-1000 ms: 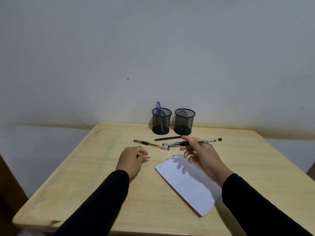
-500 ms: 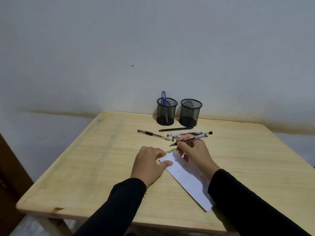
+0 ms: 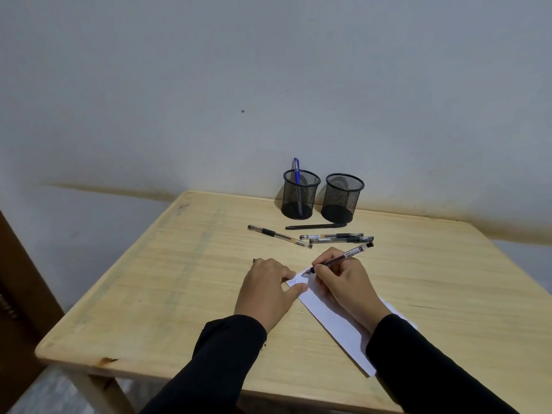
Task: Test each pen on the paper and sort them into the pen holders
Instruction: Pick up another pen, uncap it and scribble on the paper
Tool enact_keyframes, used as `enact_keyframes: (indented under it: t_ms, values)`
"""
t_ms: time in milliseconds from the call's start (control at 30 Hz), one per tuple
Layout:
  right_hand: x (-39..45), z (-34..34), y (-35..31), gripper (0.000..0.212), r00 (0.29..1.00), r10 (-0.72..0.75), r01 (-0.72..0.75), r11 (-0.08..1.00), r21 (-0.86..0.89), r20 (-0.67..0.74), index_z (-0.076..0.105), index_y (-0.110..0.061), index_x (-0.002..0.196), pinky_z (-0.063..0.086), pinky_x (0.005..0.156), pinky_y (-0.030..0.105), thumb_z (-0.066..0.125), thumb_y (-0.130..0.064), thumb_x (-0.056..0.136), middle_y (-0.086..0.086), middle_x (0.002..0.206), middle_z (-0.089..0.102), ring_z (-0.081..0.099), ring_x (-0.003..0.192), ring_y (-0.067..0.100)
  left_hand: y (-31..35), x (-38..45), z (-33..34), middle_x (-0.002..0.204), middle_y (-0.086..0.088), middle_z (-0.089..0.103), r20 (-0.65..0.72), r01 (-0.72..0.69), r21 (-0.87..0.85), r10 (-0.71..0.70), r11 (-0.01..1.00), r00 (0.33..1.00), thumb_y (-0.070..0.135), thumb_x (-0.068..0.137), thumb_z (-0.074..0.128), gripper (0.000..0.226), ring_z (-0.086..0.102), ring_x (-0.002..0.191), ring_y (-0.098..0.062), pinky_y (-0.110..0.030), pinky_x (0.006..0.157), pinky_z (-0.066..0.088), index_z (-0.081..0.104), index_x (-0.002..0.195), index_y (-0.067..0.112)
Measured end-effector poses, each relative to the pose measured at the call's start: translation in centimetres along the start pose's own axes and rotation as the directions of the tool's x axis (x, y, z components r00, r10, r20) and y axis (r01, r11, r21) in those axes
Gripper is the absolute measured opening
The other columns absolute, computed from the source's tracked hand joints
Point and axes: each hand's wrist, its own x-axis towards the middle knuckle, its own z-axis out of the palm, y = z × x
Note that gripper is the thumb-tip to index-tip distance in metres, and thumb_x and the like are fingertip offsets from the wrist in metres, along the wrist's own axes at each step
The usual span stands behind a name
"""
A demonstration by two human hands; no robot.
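On the near half of the wooden table (image 3: 179, 294), the right hand (image 3: 343, 282) pinches a clear-barrelled pen (image 3: 340, 258) between thumb and fingers, its tip set on the far corner of the white paper (image 3: 328, 321), where faint blue scribbles show. Half a second ago the tip was still raised above the sheet and the pen pointed more level; now it slants down onto the paper, with its capped end up and to the right. The left hand (image 3: 265, 291) lies flat with fingers loosely spread, thumb and forefinger pressing the paper's left edge and holding nothing. A second ago it rested curled on bare wood, well left of the sheet.

Beyond the hands, four pens lie on the table as before: one clear pen with a black grip (image 3: 279, 236) angled to the left, two clear pens (image 3: 336, 237) side by side and almost touching, and a slim black pen (image 3: 315, 226) just in front of the holders. At the far edge by the wall stand two black mesh pen holders, close together. The left holder (image 3: 300, 195) has a blue pen (image 3: 296, 174) standing in it, leaning slightly; the right holder (image 3: 343, 198) shows no pen. The view has shifted since the earlier frames, so the table sits lower and closer.
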Motion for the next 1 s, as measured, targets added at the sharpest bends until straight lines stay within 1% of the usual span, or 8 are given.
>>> enact_keyframes:
  t_ms: [67, 233, 367, 467, 633, 733, 833, 1000]
  values:
    - [-0.1, -0.1, 0.0, 0.017, 1.0, 0.003, -0.003, 1.0, 0.008, 0.003, 0.065, -0.008, 0.074, 0.039, 0.047, 0.016, 0.053, -0.005, 0.087, -0.002, 0.069, 0.059, 0.052, 0.054, 0.009, 0.0, -0.3, 0.2, 0.119, 0.008, 0.057, -0.004, -0.002, -0.01, 0.002, 1.0, 1.0, 0.047, 0.085, 0.06, 0.045, 0.046, 0.115, -0.007, -0.016, 0.096, 0.033, 0.062, 0.122, 0.022]
    - [-1.0, -0.8, 0.2, 0.018, 1.0, -0.001, 0.0, 0.999, 0.048, 0.028, 0.064, -0.009, 0.074, 0.037, 0.046, 0.018, 0.053, -0.005, 0.088, 0.001, 0.068, 0.058, 0.049, 0.054, 0.014, 0.2, -1.7, 0.7, 0.119, 0.009, 0.051, -0.04, -0.003, -0.037, 0.001, 0.999, 0.999, 0.048, 0.085, 0.059, 0.049, 0.045, 0.116, -0.006, -0.013, 0.091, 0.033, 0.058, 0.127, 0.023]
    - [-1.4, -1.0, 0.2, 0.016, 0.999, -0.005, 0.002, 0.998, 0.064, 0.053, 0.063, -0.008, 0.076, 0.038, 0.047, 0.021, 0.053, -0.005, 0.089, 0.006, 0.066, 0.058, 0.05, 0.055, 0.017, 0.3, -2.5, 0.7, 0.111, 0.01, 0.057, -0.068, -0.023, -0.08, 0.018, 0.997, 0.997, 0.04, 0.086, 0.061, 0.034, 0.052, 0.109, -0.007, -0.017, 0.09, 0.042, 0.062, 0.117, 0.027]
    - [-1.5, -0.9, 0.2, 0.014, 0.998, -0.022, 0.017, 0.998, 0.066, 0.066, 0.063, -0.007, 0.078, 0.039, 0.049, 0.026, 0.054, -0.005, 0.088, 0.007, 0.06, 0.057, 0.05, 0.054, 0.018, 0.3, -2.6, 0.6, 0.109, 0.01, 0.059, -0.071, -0.006, -0.11, -0.002, 0.994, 0.997, 0.038, 0.085, 0.063, 0.033, 0.054, 0.104, -0.006, -0.018, 0.09, 0.044, 0.066, 0.114, 0.024]
    - [-1.6, -0.8, 0.2, 0.013, 0.995, -0.051, 0.049, 0.998, 0.031, 0.081, 0.062, -0.006, 0.076, 0.041, 0.053, 0.023, 0.054, -0.004, 0.087, 0.0, 0.057, 0.056, 0.05, 0.053, 0.013, 0.2, -2.6, 0.6, 0.103, 0.009, 0.059, -0.072, 0.0, -0.137, -0.01, 0.991, 0.997, 0.038, 0.083, 0.066, 0.034, 0.055, 0.1, -0.006, -0.02, 0.089, 0.047, 0.068, 0.112, 0.022]
    - [-1.6, -0.6, 0.0, 0.016, 0.993, -0.079, 0.082, 0.996, -0.032, 0.087, 0.063, -0.008, 0.074, 0.042, 0.056, 0.021, 0.055, -0.004, 0.087, 0.001, 0.064, 0.059, 0.052, 0.058, 0.012, 0.1, -2.5, 0.7, 0.101, 0.008, 0.059, -0.07, -0.007, -0.137, -0.002, 0.991, 0.998, 0.037, 0.083, 0.066, 0.034, 0.056, 0.098, -0.006, -0.019, 0.089, 0.047, 0.069, 0.112, 0.02]
    - [-1.6, -0.5, -0.1, 0.019, 0.993, -0.089, 0.095, 0.993, -0.073, 0.084, 0.063, -0.012, 0.072, 0.041, 0.056, 0.014, 0.054, -0.004, 0.087, -0.003, 0.067, 0.059, 0.051, 0.057, 0.007, 0.1, -2.4, 0.7, 0.099, 0.008, 0.058, -0.071, -0.008, -0.139, -0.002, 0.99, 0.997, 0.037, 0.083, 0.066, 0.034, 0.056, 0.097, -0.006, -0.02, 0.088, 0.047, 0.069, 0.111, 0.02]
    - [-1.6, -0.7, 0.1, 0.014, 0.996, -0.079, 0.083, 0.992, -0.095, 0.047, 0.061, -0.005, 0.074, 0.039, 0.052, 0.018, 0.053, -0.003, 0.086, 0.014, 0.064, 0.06, 0.048, 0.054, 0.01, 0.1, -2.4, 0.7, 0.098, 0.009, 0.056, -0.066, -0.008, -0.144, -0.002, 0.989, 0.998, 0.037, 0.083, 0.066, 0.034, 0.056, 0.098, -0.006, -0.02, 0.088, 0.047, 0.069, 0.112, 0.02]
